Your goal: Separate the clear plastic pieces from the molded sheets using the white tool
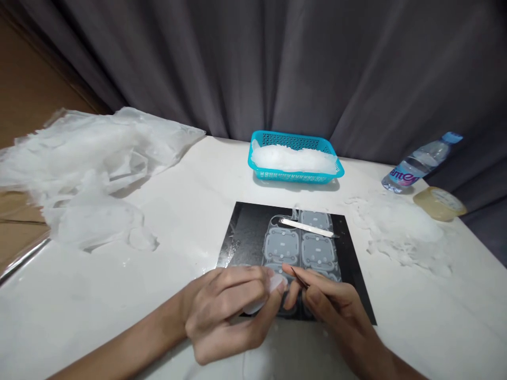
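My left hand (229, 311) is curled at the near edge of a black mat (245, 232) and pinches a small clear film piece (273, 282) between thumb and fingers. My right hand (332, 306) sits just to its right, closed on thin dark tweezers (299, 277) whose tip points up-left toward the film piece. A translucent sheet of rounded film cut-outs (301, 248) lies on the mat in front of both hands. A white pen-like tool (307, 228) rests across the sheet's far end.
A turquoise basket (295, 158) of white film pieces stands at the back. Crumpled clear plastic (87, 169) is heaped at the left; loose film scraps (400, 232) lie at the right. A water bottle (420, 163) and tape roll (439, 203) sit far right. A grey curtain hangs behind.
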The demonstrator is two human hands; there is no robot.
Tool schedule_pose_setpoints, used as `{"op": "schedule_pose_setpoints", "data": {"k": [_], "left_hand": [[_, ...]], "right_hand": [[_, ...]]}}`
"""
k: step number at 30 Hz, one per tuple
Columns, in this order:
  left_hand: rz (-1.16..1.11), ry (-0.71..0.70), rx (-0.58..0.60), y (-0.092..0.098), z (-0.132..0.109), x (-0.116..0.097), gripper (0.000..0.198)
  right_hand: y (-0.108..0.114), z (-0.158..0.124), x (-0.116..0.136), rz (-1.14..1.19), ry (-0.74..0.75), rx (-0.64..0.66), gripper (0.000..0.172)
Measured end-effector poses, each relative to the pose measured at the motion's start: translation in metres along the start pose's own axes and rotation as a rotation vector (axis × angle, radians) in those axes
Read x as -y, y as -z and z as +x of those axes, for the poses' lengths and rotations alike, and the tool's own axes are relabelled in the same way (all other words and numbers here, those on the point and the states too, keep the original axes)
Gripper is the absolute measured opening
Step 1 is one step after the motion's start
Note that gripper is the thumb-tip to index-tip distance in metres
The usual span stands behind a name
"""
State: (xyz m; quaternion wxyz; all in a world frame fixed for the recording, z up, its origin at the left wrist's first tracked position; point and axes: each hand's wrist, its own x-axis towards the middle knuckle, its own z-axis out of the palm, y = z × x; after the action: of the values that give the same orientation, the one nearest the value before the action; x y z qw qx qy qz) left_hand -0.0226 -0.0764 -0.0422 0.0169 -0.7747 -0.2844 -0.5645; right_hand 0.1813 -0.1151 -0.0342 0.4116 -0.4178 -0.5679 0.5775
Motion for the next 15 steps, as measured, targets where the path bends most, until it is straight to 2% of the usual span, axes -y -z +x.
{"op": "schedule_pose_setpoints", "data": {"k": [5,9,11,15], "left_hand": [[0.073,-0.259,0.077,0.005,0.004,0.009,0.031],[0.093,-0.364,0.149,0.012,0.005,0.018,0.030],[0.063,-0.338,0.202,0.015,0.003,0.022,0.031],[-0.053,-0.178,0.307,0.020,-0.002,0.026,0.042]], "right_hand": [[0.000,0.001,-0.002,0.001,-0.026,0.031,0.034],[0.000,0.002,-0.001,0.005,-0.028,0.043,0.032],[0.000,0.003,0.001,-0.014,-0.031,0.057,0.032],[0.001,0.002,0.003,-0.031,-0.043,0.073,0.035]]}}
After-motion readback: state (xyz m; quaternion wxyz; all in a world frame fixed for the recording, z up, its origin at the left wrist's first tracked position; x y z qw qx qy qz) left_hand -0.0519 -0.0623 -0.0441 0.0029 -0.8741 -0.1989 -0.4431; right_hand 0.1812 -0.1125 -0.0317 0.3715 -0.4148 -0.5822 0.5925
